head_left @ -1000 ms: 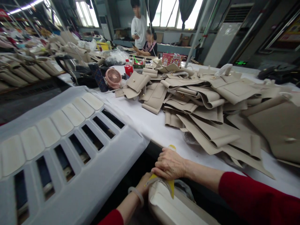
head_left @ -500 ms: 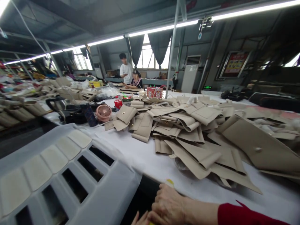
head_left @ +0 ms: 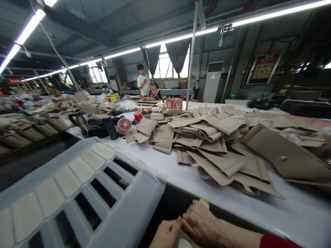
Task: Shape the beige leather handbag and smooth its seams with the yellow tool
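Observation:
At the bottom of the head view, my right hand [head_left: 200, 220] is a closed fist round a yellow-and-white object [head_left: 205, 202], whose rounded end sticks out past the knuckles. What kind of object it is stays hidden by the fingers. My left hand [head_left: 165, 233] touches the right one, its fingers curled in at the same object, where a pale part shows between the hands. Both are held low over the dark gap at the front of the white-covered table [head_left: 222, 203]. A heap of beige bag pieces [head_left: 207, 137] lies beyond them.
Left of my hands stands a white-covered rack [head_left: 129, 203] with dark slots and a row of cream panels [head_left: 80, 168]. A pink fan [head_left: 124, 126], a red patterned box [head_left: 174, 103] and a metal pole [head_left: 191, 62] are farther back. Two people [head_left: 147, 86] are at a distant table.
My view has turned slightly left. My left hand has risen further into view, its fingers now curled rather than outstretched. More of the pale part shows between the hands.

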Demonstrator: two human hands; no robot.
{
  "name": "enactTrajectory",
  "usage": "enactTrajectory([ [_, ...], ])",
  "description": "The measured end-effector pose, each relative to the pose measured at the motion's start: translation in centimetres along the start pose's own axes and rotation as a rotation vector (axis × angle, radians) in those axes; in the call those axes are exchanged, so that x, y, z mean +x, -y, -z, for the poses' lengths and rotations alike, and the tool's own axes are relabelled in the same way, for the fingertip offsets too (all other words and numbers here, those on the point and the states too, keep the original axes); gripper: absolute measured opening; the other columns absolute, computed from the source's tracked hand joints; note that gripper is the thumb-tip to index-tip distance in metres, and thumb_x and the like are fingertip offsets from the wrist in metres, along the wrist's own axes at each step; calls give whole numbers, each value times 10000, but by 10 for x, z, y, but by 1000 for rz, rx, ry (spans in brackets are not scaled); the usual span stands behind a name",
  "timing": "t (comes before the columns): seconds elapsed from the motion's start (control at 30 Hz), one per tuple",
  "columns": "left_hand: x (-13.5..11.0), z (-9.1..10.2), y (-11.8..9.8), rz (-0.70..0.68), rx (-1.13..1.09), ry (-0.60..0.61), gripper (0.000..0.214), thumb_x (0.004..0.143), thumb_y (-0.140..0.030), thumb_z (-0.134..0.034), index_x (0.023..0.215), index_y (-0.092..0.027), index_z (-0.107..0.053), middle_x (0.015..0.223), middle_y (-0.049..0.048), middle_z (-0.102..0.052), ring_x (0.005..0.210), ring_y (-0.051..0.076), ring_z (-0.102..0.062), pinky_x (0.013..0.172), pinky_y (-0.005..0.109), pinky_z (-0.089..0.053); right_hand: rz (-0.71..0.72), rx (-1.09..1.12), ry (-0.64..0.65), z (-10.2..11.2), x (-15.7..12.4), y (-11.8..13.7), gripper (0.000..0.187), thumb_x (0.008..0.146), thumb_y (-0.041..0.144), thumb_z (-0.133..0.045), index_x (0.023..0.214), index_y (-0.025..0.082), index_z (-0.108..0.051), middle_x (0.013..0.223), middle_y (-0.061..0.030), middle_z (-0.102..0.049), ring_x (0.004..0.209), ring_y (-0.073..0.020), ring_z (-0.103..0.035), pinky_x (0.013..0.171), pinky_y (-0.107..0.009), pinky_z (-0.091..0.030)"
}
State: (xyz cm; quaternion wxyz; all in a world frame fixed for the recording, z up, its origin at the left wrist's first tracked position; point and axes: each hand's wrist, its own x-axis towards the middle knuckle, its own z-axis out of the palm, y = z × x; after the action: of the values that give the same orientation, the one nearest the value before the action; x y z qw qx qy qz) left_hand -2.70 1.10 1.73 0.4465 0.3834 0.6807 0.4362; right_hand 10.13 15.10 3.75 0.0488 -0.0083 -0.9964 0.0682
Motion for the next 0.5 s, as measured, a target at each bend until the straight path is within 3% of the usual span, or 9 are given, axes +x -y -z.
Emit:
enactTrajectory([
  [0.07, -1, -3, -7, 67, -114, 17, 858, 784, -869, -369, 768, -99, -747, 741, 116, -692, 746, 283, -628, 747, 388, -494, -70, 22, 41, 13, -4, 1, 495, 1038, 359, -318, 696, 192, -635, 668, -39, -692, 603, -149, -584, 638, -330, -241],
  [0.23, -4, 0, -9, 145, -449, 196, 749, 893, -743, -387, 1115, -113, -726, 1028, 139, -722, 997, 272, -649, 931, 360, -451, -417, 84, 90, 38, -44, -12, 558, 1045, 444, -284, 747, 199, -688, 775, -84, -726, 721, -205, -641, 647, -311, -276],
  [0.37, -3, 4, -4, 176, -466, 199, 613, 900, -635, -518, 1167, -117, -707, 1093, 139, -719, 1075, 281, -631, 948, 351, -429, -775, 134, 89, 53, -100, -26, 603, 1034, 494, -205, 871, 213, -713, 835, -104, -729, 769, -267, -654, 639, -319, -321],
  [0.5, -2, 3, 0, 150, -426, 191, 494, 833, -518, -685, 1123, -120, -730, 1123, 130, -717, 1073, 280, -618, 943, 340, -407, -923, 405, 37, 65, -150, -28, 608, 998, 600, -225, 866, 205, -670, 831, -62, -686, 753, -227, -605, 660, -303, -392],
])
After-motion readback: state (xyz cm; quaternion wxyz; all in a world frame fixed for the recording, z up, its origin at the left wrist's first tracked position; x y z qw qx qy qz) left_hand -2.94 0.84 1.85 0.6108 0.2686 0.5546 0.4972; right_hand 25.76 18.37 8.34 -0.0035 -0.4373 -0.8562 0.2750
